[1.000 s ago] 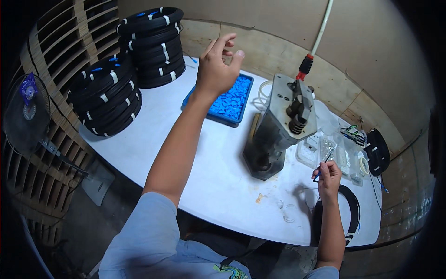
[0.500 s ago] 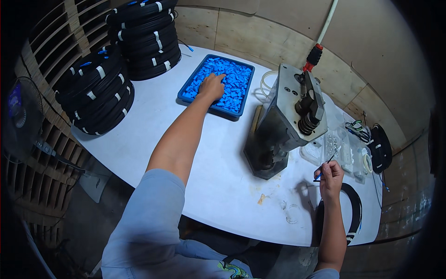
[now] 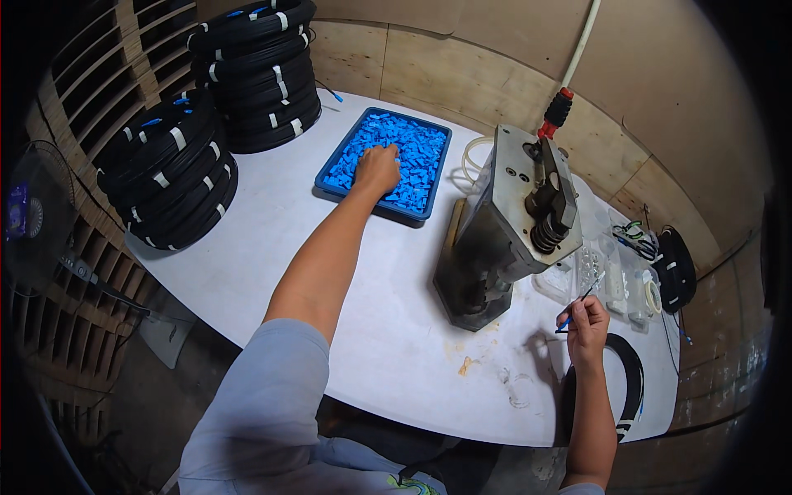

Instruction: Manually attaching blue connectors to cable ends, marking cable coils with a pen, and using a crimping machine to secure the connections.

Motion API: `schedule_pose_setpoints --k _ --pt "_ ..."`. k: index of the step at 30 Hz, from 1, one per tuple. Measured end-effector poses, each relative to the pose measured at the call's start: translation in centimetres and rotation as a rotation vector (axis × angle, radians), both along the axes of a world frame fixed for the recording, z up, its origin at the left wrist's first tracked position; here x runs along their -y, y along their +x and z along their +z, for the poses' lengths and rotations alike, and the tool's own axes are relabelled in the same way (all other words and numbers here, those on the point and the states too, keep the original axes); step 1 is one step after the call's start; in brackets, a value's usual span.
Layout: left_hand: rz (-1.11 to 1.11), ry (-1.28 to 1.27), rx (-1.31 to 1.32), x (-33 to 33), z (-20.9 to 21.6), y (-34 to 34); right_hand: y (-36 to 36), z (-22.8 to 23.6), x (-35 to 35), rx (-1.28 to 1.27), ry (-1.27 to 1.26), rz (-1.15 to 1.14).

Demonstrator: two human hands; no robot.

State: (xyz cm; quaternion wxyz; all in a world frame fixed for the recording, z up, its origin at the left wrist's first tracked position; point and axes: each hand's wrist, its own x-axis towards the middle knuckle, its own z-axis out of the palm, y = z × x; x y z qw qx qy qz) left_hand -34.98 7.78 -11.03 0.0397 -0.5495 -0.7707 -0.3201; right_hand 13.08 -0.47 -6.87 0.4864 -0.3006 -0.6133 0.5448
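My left hand (image 3: pixel 378 170) reaches down among many small blue plastic pieces (image 3: pixel 418 157) in a shallow dark-blue tray (image 3: pixel 333 186). Its fingers curl in toward the pieces, and the tips are hidden, so what they pinch does not show. On the right, my right hand (image 3: pixel 587 322) pinches the end of a thin black cable (image 3: pixel 588 290) with a small blue connector (image 3: pixel 564 322) by the fingers. Below that hand, a black cable coil (image 3: pixel 629 375) lies on the table, partly behind my forearm.
A heavy metal press (image 3: pixel 503 231) with a red-and-black hose fitting (image 3: pixel 556 113) stands between my hands. Taped black cable coils (image 3: pixel 256 78) are stacked at the back left, with a second stack (image 3: pixel 169 177) nearer. Clear plastic boxes (image 3: pixel 592 268) of small parts sit at the right.
My left hand's fingers have curled down into the blue pieces, where the index finger was stretched out before. My right hand keeps its hold on the cable. The view has tilted slightly.
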Motion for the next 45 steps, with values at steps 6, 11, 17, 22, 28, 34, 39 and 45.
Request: schedule_pose_setpoints --k 6,11,17,22,28,34,39,45 --pt "0.006 0.100 -0.022 0.0 0.2 0.5 0.0 0.0 0.2 0.010 0.023 0.006" --pt "0.007 0.156 0.021 0.2 0.1 0.3 -0.2 0.1 0.3 0.026 0.027 -0.006" --pt "-0.015 0.144 0.034 -0.2 -0.4 -0.1 -0.2 0.0 0.2 0.030 0.046 -0.003" --pt "0.031 0.165 0.017 -0.3 -0.1 0.2 -0.1 0.2 0.2 0.018 0.033 -0.031" --pt "-0.051 0.310 0.128 0.4 1.3 0.0 -0.4 0.5 0.5 0.042 0.036 -0.033" --pt "-0.208 0.620 0.540 1.6 8.0 4.3 -0.6 0.9 0.9 0.063 0.038 -0.039" --pt "-0.698 0.760 0.869 6.3 18.7 12.2 0.0 1.6 0.9 0.069 0.070 -0.049" --pt "-1.095 0.715 1.022 10.4 24.5 19.2 -0.1 2.6 1.3 0.016 0.079 -0.061"
